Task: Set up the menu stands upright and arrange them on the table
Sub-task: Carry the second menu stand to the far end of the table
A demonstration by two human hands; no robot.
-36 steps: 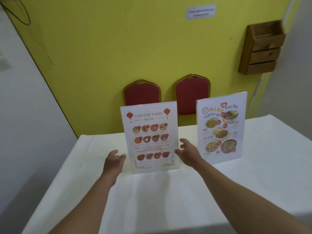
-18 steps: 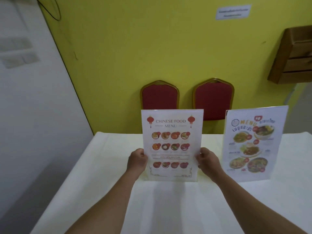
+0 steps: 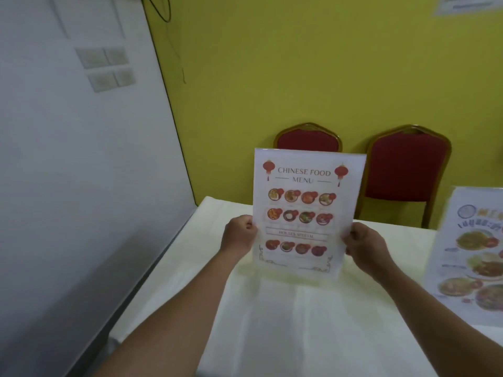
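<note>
We hold the Chinese food menu stand [image 3: 304, 213] upright with both hands, one on each side edge at about the same height, a little below its middle. Our left hand [image 3: 239, 235] is clenched on the left edge, fingers curled around it; our right hand [image 3: 364, 247] pinches the right edge, thumb on the printed face. Below our grip the stand's bottom edge sits at the white tablecloth [image 3: 285, 322], though we cannot tell whether it touches the cloth or is just above it. Above our grip the sheet's top covers the lower back of a red chair [image 3: 309, 138]; a second red chair [image 3: 405, 170] stands beyond our right hand. Further right of that hand, apart from it, a second menu stand [image 3: 473, 257] stands upright on the cloth, cut off by the frame edge and blurred.
</note>
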